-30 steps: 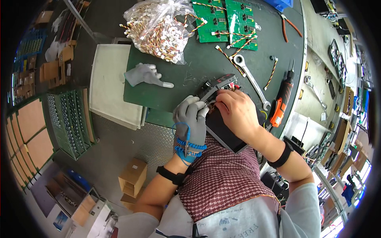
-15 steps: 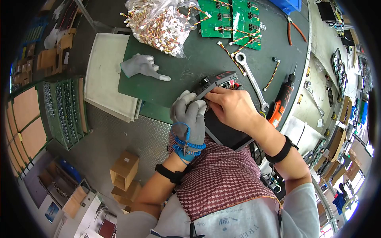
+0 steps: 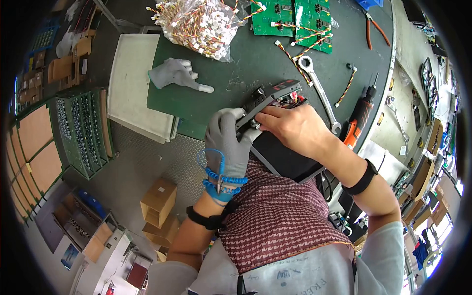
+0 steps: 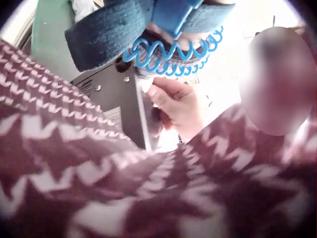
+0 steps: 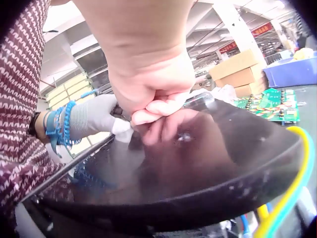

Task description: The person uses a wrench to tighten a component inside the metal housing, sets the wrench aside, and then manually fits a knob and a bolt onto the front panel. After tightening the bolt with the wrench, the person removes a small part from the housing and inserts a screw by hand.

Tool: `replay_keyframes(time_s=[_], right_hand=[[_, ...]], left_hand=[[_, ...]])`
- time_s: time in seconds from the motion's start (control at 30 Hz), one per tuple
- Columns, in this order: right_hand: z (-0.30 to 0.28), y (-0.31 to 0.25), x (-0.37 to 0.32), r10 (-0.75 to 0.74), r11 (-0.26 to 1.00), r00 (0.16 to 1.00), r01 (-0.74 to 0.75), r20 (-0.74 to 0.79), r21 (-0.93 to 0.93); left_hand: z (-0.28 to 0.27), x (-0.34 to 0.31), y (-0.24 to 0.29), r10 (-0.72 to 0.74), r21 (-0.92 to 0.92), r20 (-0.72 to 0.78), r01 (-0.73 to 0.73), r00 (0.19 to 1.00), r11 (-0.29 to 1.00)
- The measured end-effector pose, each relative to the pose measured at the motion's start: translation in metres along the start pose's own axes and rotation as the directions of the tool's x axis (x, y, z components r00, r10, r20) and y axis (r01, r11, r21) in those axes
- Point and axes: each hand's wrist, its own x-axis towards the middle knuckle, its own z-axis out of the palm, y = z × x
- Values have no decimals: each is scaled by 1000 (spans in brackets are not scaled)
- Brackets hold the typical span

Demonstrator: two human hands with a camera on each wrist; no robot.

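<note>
A black boxy electronic device (image 3: 287, 161) lies by the table's near edge, tilted against the apron, with a raised end panel (image 3: 284, 88) and red parts inside. My gloved left hand (image 3: 227, 140) grips the left end of that panel, thumb on the near side. My bare right hand (image 3: 299, 129) reaches over the device with curled fingers. Its thumb and index finger pinch a small silver round part (image 3: 254, 124) behind the panel. The right wrist view shows the glossy black top (image 5: 198, 163), with the fingertips partly hidden under the hand.
A loose grey glove (image 3: 179, 76), a bag of wired connectors (image 3: 199, 29) and green circuit boards (image 3: 314, 24) lie on the table (image 3: 226, 81). Toward the right are a wrench (image 3: 319, 93), an orange power screwdriver (image 3: 359, 118) and pliers (image 3: 376, 29). A blue coiled cord (image 3: 223, 182) circles the left wrist.
The left hand has shifted down and left along the panel edge, straightening its grip. The right fingers have moved from inside the device toward the panel's left end.
</note>
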Motion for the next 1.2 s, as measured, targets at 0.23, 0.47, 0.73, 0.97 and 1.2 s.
replay_keyframes(time_s=[0.23, 0.47, 0.73, 0.97, 1.2], right_hand=[[5, -21, 12, 64, 981, 989, -37, 136, -190], [14, -19, 18, 119, 983, 979, -94, 163, -157], [17, -34, 12, 109, 933, 989, -66, 103, -353], [7, -35, 17, 108, 870, 978, -6, 179, -493], [-3, -35, 21, 119, 868, 959, 26, 258, -496]], left_hand=[[-33, -1, -16, -73, -97, 239, 99, 968, 990], [-15, -7, -14, -67, -111, 269, 100, 961, 989], [-14, -10, -17, -68, -241, 292, 143, 954, 960], [-10, 1, -20, 119, -172, 181, -88, 976, 981], [-4, 10, -17, 73, -253, 225, -14, 972, 967]])
